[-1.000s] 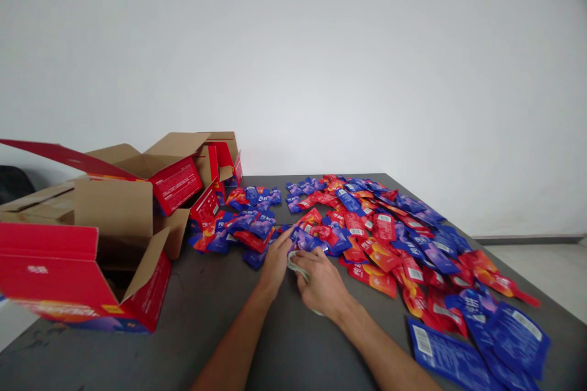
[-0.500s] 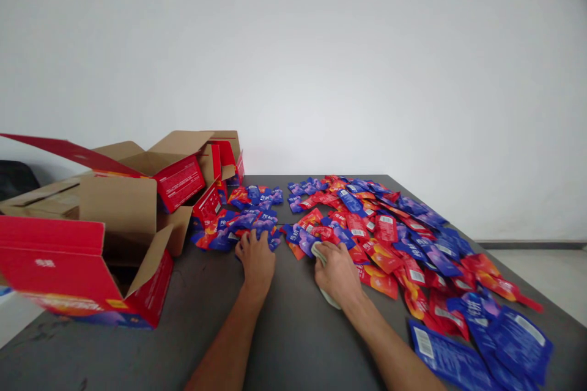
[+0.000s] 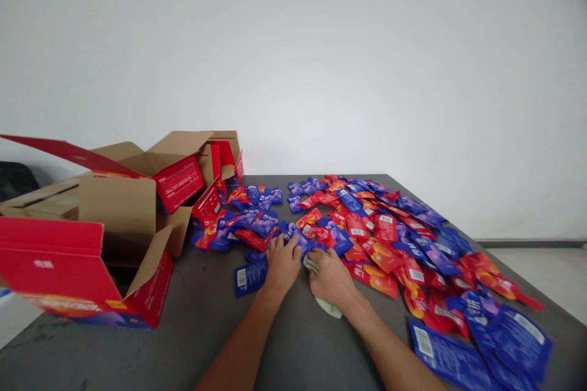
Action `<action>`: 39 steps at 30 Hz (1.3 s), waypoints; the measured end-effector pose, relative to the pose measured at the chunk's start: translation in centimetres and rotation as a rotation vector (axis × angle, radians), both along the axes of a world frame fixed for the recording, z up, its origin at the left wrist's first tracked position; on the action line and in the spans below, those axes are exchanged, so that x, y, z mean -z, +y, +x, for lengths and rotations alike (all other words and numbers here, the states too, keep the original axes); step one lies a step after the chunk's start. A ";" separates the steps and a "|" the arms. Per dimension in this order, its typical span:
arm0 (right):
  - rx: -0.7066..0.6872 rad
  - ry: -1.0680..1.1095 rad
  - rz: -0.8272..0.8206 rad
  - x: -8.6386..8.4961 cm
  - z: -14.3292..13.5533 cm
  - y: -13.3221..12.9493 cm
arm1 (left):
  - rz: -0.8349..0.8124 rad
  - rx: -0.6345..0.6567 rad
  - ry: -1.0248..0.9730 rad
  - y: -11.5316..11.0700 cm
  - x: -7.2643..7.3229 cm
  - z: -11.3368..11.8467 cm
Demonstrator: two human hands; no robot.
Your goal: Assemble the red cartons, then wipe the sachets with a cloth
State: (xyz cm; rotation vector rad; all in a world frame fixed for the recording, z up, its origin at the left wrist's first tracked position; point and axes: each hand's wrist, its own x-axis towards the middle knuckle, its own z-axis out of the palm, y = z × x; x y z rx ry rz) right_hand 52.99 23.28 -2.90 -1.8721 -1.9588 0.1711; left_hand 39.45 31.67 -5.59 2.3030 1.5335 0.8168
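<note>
My left hand point(image 3: 283, 261) rests with its fingers apart on blue packets point(image 3: 293, 232) at the middle of the dark table point(image 3: 206, 330). Just left of it lies a blue packet with a white barcode label point(image 3: 250, 277). My right hand point(image 3: 331, 275) is closed on a pale green cloth point(image 3: 329, 308), which shows on its left side and below the palm. Its fingertips touch the near edge of the spread of packets. Red and blue packets point(image 3: 385, 229) lie in a loose heap to the right, and a smaller group point(image 3: 252, 223) lies beyond my left hand.
Open red cartons with brown insides point(image 3: 59, 268) stand along the left side, their flaps sticking out. More cartons point(image 3: 181, 180) stand behind. Large blue packets point(image 3: 520, 342) lie near the right front edge. A pale wall point(image 3: 293, 60) rises behind the table.
My left hand has moved right, off the left group, and the barcoded blue packet now shows beside it. My right hand and the cloth have shifted slightly left. Packets between the hands have moved.
</note>
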 end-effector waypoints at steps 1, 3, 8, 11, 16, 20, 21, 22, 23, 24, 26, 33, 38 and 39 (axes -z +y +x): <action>-0.011 -0.007 0.005 -0.1 -0.1 -0.1 | -0.014 -0.024 -0.004 0.1 0.1 0.0; -0.033 -0.022 0.016 -0.3 -0.2 -0.2 | -0.052 -0.069 -0.028 0.3 0.4 0.0; -0.059 -0.021 0.015 -0.7 -0.3 -0.4 | -0.118 -0.145 -0.152 1.3 1.1 -0.3; -0.067 -0.010 0.005 -1.0 -0.4 -0.5 | -0.175 -0.082 -0.346 2.0 1.6 -0.3; -0.067 0.001 0.000 -1.2 -0.5 -0.7 | -0.298 0.091 -0.793 2.3 1.6 0.2; -0.059 -0.007 0.005 -1.0 -0.5 -0.7 | -0.377 0.141 -0.958 1.7 1.0 0.9; -0.058 -0.008 0.007 -1.0 -0.5 -0.8 | -0.388 0.133 -0.976 1.6 0.9 1.0; -0.059 -0.007 0.008 -1.0 -0.5 -0.8 | -0.391 0.119 -0.990 1.5 0.9 1.0; -0.063 -0.003 0.010 -0.9 -0.5 -0.8 | -0.389 0.107 -1.002 1.5 0.9 1.0; -0.069 0.004 0.013 -0.9 -0.4 -0.7 | -0.385 0.097 -1.012 1.5 0.9 0.9; -0.074 0.032 0.010 -0.9 -0.3 -0.7 | -0.383 0.081 -1.026 1.6 0.7 0.6; -0.004 0.301 0.043 -2.9 1.3 -0.5 | -0.269 -0.017 -0.985 2.1 -1.0 -0.9; -0.141 0.428 0.060 -3.4 1.4 -0.5 | -0.307 0.078 -0.971 1.7 -1.6 -1.0; -0.164 0.429 0.054 -3.3 1.2 -0.5 | -0.318 0.123 -0.968 1.5 -1.7 -0.9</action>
